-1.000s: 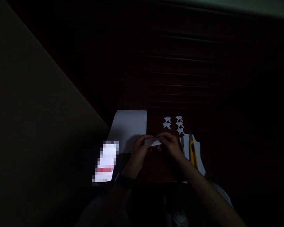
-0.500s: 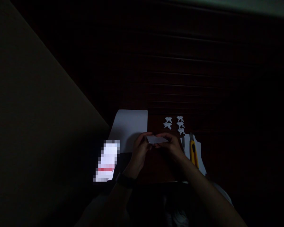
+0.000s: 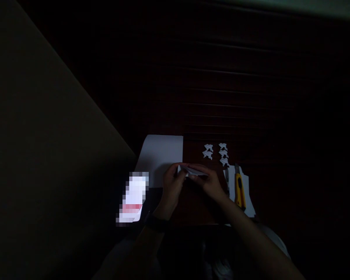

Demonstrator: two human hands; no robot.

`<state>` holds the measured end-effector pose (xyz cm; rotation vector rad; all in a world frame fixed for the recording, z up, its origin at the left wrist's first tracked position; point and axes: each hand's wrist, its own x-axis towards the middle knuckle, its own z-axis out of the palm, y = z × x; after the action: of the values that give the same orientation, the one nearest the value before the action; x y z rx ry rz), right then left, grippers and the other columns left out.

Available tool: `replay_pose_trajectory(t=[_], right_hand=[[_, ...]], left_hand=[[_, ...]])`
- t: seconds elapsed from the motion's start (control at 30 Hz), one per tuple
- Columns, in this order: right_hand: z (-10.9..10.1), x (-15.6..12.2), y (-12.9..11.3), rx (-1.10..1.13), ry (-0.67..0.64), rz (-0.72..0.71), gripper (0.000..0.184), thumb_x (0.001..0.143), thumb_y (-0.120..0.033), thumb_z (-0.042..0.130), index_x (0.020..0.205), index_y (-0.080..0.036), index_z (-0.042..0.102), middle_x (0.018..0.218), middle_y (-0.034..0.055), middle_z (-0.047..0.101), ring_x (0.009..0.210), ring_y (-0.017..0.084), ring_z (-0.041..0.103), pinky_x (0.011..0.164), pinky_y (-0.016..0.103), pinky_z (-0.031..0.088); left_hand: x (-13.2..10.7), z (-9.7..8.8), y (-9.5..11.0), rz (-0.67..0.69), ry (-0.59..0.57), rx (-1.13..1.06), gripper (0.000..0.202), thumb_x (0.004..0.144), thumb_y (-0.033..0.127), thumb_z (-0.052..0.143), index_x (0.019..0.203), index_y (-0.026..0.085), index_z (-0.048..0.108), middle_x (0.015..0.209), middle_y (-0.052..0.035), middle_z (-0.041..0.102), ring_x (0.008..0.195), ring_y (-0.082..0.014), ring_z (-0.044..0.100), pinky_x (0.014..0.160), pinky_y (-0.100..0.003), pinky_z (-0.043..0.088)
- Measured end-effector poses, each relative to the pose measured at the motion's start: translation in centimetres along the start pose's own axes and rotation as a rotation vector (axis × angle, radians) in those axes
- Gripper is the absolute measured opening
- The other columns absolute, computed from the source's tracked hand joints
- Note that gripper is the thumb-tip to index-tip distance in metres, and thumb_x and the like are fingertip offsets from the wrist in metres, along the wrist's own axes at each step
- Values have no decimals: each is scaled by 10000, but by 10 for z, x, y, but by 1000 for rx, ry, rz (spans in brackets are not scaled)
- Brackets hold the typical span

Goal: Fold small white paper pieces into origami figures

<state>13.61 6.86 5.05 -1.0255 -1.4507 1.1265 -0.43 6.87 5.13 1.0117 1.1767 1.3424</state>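
Between my two hands is a small piece of folded white paper (image 3: 195,171), held up over the dark table. My left hand (image 3: 172,182) grips its left end, the thumb pressing in at the fold. Closed on the right end is my right hand (image 3: 210,182), with fingers along the far edge and thumb beneath. A dark band circles my left wrist. Beyond my hands sit several small folded paper figures in two columns, a left one (image 3: 208,151) and a right one (image 3: 223,153). The dim light hides the finer creases.
Left of my hands lies a large white sheet (image 3: 163,149), with a bright, blurred-out phone-like screen (image 3: 134,198) nearer me. To the right, a yellow utility knife (image 3: 239,190) rests on white paper (image 3: 249,198), beside a thin dark object (image 3: 226,181). A pale wall (image 3: 46,128) slopes along the left.
The folded paper has opened from a flat strip into a pointed shape with a gap at its left side. My left thumb has shifted into the fold; both hands stay nearly in place.
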Motion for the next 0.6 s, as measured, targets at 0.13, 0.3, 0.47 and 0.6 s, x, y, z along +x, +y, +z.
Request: replay_pose_trajectory(t=[0.13, 0.3, 0.47, 0.6], right_hand=[[2, 0, -6, -68, -28, -85, 316, 768, -222, 628, 1081, -263, 642, 1152, 43, 612, 1090, 211, 542, 966, 369, 396], [3, 0, -1, -2, -13, -22, 299, 758, -263, 646, 1057, -249, 657, 1136, 45, 626, 1068, 222, 560, 949, 376, 415], [3, -1, 4, 85, 33, 120, 347, 719, -306, 681, 1055, -223, 655, 1078, 50, 659, 1002, 239, 598, 915, 401, 433], [3, -1, 0, 105, 41, 155, 379, 696, -322, 697, 1059, -222, 650, 1067, 51, 663, 986, 246, 602, 905, 413, 435]], left_hand=[[0, 0, -1, -17, -9, -16, 198, 756, 207, 556, 933, 188, 641, 847, -31, 620, 701, -127, 549, 578, -214, 407], [0, 2, 5, -13, -37, -121, 184, 752, 190, 554, 913, 179, 643, 782, -11, 603, 601, -91, 509, 517, -194, 365], [-1, 5, 12, -19, -22, -191, 198, 772, 245, 540, 909, 164, 658, 903, -51, 647, 665, -112, 550, 545, -212, 387], [-1, 6, 11, -22, 24, -124, 211, 760, 248, 548, 915, 171, 669, 905, -52, 665, 628, -102, 547, 514, -201, 372]])
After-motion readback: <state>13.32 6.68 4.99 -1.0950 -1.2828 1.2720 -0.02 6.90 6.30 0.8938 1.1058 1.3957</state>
